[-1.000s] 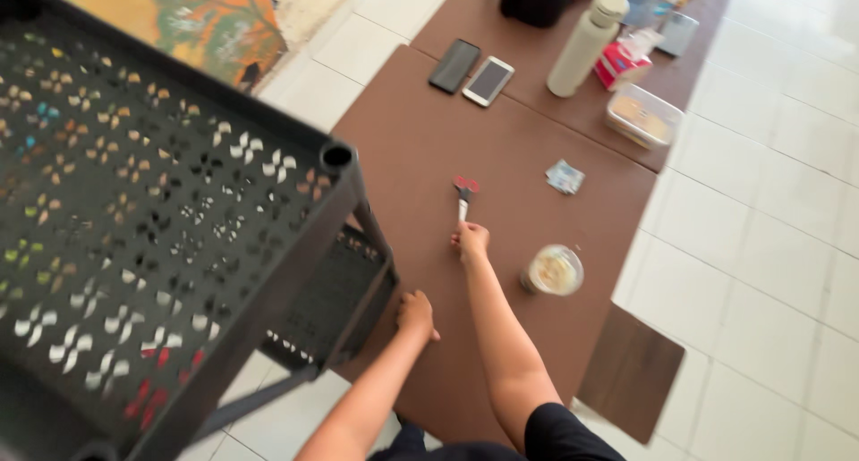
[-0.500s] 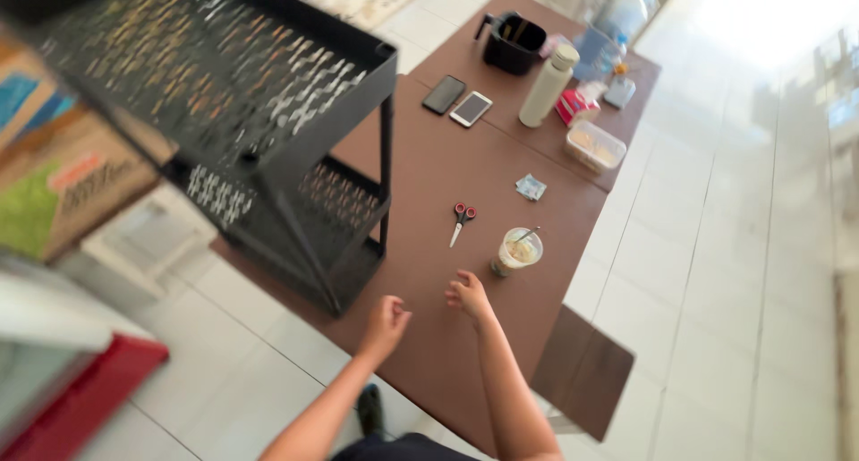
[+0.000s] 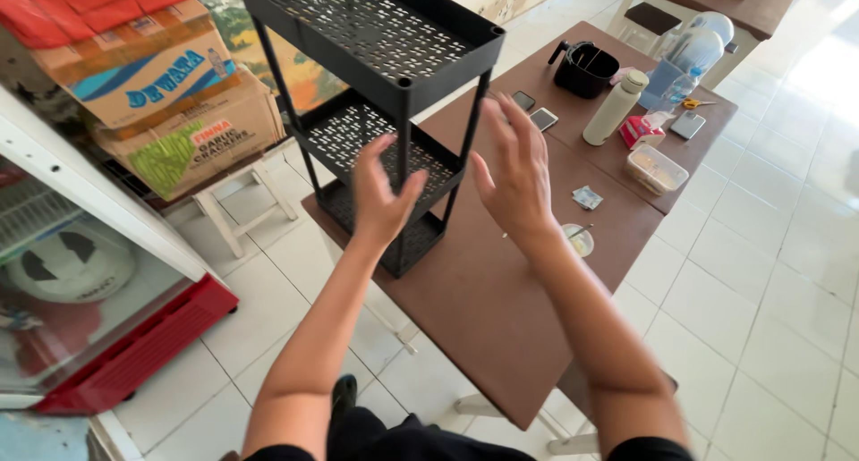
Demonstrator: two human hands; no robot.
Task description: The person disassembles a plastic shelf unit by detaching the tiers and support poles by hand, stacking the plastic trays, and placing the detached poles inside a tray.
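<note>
The black perforated three-tier plastic rack (image 3: 385, 112) stands at the brown tabletop's (image 3: 501, 309) left edge. Left hand (image 3: 383, 193) and right hand (image 3: 514, 170) hover spread wide, empty. Probably light, stiff; take the corner posts.

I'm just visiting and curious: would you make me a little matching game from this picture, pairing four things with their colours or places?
Things:
1. shelf rack
2. tall bottle
3. clear lidded box
4. two phones

Descriptions:
A. cream-coloured, upright near the black basket
B. black, perforated, three tiers, standing on the brown table
C. lying flat side by side, behind the right hand
D. see-through, near the table's right edge

Pairs: 1-B, 2-A, 3-D, 4-C
</note>
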